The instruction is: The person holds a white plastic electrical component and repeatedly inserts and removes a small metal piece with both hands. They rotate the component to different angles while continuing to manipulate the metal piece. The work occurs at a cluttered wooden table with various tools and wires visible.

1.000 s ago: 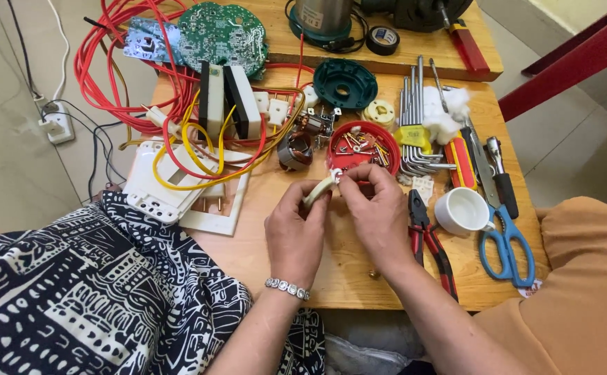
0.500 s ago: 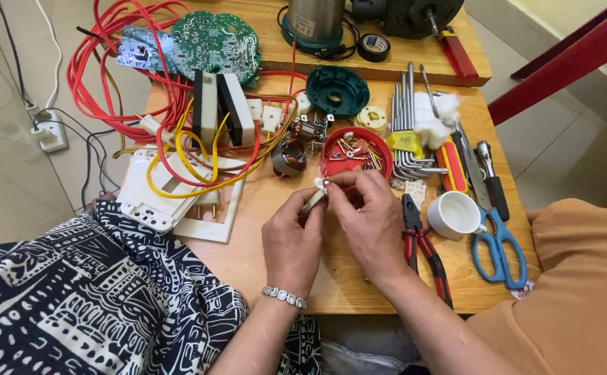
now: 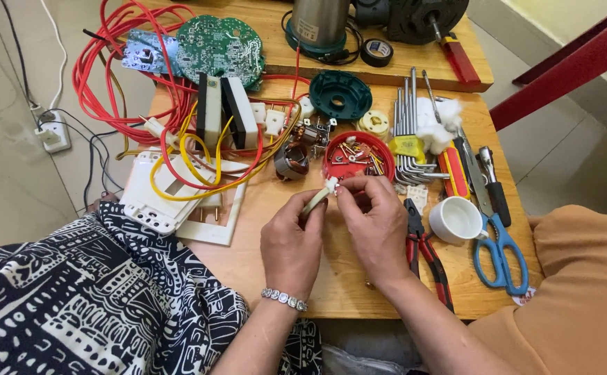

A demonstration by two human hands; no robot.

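Cream-coloured small part, pinched between left hand and right hand, both sets of fingers clamped on it, raised over the wooden bench for close work. Just beyond: red round tray holding loose screws and small fittings. Right: empty white cup.

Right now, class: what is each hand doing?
Left hand: closed, holding a pale tube.
Right hand: closed, fingers pinching the small white connector at the tube's end.
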